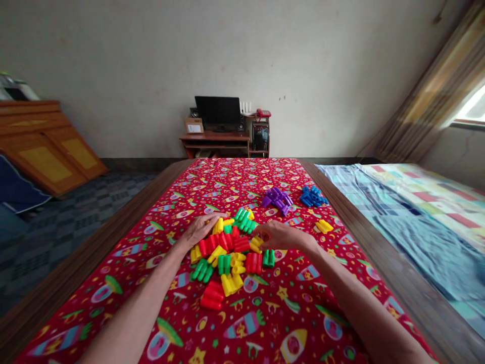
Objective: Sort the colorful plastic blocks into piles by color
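A heap of red, yellow and green plastic blocks [227, 253] lies on a red cloth with rocket prints [242, 313]. My left hand [199, 230] rests on the heap's left edge, fingers curled over a yellow block [219, 225]. My right hand [278, 235] lies on the heap's right side, its fingertips pinched on a yellow block [256, 245]. Farther back sit a purple group [277, 199] and a blue group [312, 196]. A small yellow group [324, 226] lies just right of my right hand.
The cloth covers a long wooden table [76, 263]. A bed with a checked sheet [417, 217] stands to the right. A desk with a monitor [223, 129] is against the far wall. A wooden cabinet [45, 146] stands at left.
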